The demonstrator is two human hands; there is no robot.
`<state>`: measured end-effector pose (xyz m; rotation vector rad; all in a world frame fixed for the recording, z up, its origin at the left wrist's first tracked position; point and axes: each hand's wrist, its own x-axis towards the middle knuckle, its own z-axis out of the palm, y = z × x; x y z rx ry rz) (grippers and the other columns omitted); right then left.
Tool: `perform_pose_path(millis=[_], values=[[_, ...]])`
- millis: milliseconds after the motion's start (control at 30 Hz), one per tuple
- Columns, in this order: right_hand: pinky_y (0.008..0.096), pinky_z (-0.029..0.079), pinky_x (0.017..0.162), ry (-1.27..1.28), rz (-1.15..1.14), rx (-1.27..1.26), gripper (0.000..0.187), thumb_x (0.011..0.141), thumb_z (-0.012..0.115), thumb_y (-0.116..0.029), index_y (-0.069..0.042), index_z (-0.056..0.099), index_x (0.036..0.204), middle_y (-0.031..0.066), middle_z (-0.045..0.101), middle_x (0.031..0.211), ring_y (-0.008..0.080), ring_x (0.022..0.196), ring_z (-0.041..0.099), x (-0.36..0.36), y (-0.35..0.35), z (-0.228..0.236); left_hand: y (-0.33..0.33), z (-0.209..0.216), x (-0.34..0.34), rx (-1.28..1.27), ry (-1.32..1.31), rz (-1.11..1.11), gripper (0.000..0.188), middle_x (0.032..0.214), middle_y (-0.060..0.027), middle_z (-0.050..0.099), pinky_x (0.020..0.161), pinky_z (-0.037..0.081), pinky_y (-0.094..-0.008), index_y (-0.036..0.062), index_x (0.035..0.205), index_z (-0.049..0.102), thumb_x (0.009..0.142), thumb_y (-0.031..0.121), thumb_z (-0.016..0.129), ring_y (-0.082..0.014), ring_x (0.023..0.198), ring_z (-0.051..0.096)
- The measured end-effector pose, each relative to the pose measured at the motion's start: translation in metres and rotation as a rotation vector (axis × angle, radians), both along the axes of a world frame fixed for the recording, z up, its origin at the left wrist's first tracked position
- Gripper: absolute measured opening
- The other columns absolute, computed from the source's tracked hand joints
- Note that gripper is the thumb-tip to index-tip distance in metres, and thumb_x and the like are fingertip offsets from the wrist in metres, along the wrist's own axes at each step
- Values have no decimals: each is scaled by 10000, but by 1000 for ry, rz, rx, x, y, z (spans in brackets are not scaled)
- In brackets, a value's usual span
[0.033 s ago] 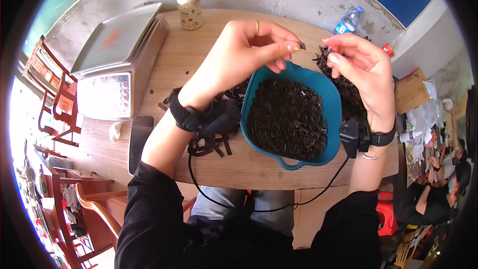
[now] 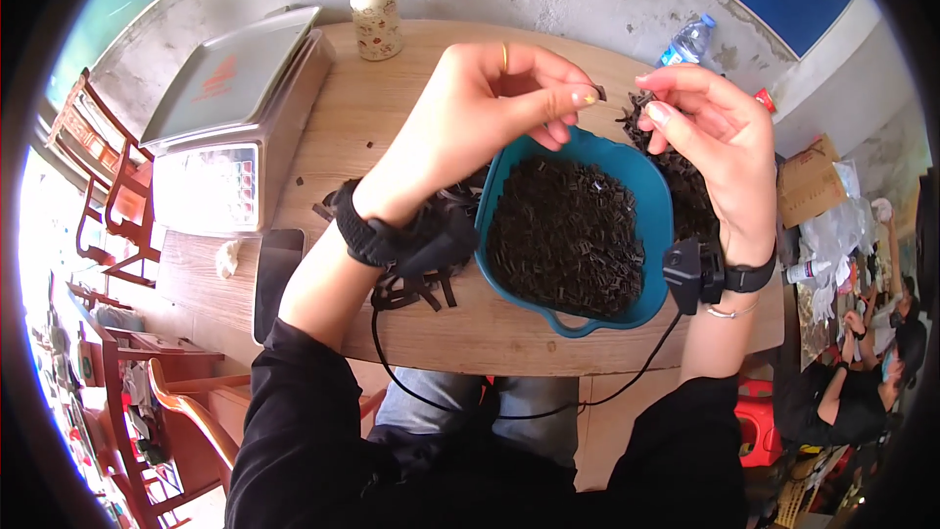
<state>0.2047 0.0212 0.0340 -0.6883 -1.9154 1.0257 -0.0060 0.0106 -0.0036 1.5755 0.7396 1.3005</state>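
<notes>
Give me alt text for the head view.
The left hand pinches a small dark piece near a teal basin full of similar pieces; the right hand is raised opposite. A scale stands left, a red-capped bottle behind.

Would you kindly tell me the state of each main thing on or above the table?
Left hand: pinching a small dark piece.
Right hand: half-open, loosely curled.
Teal basin: upright, part-filled with dark bits.
Red-lidded bottle: upright, closed.
Clear plastic bottle: blue cap on.
Scale: panel washed out by glare; on or off unclear.
Dark strips: loose, left of the basin.
</notes>
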Motion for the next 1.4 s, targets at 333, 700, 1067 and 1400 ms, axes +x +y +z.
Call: perform_pose_path(millis=[333,700,1067,1400], values=[[252,511,681,152,11,296,183,781,581,77,82,576,963,137,561,959,161,775,590,-19,-17,-13,-21,2,18,-23,-266,-25,124,795,-137,639,598,536,-271,-41,905,609,799,25,614,-170,632,626],[215,479,578,136,60,593,260,696,703,-11,55,592,922,149,554,952,154,791,551,-14,-13,-23,-29,-1,24,-178,-467,-276,162,744,-80,622,593,535,-242,-27,902,604,820,112,616,-111,642,597],[243,511,544,303,54,304,249,791,597,-21,34,485,1007,193,578,928,194,764,580,-14,-23,-25,-32,10,16,-85,-282,-87,91,693,-105,603,525,516,-277,-15,846,574,799,49,619,-145,568,582],[259,515,586,227,61,437,260,748,584,61,47,484,988,207,572,935,205,787,578,-11,-21,-27,-45,21,15,-122,-186,-34,71,692,-73,596,480,489,-209,-33,821,574,780,8,616,-97,544,564]])
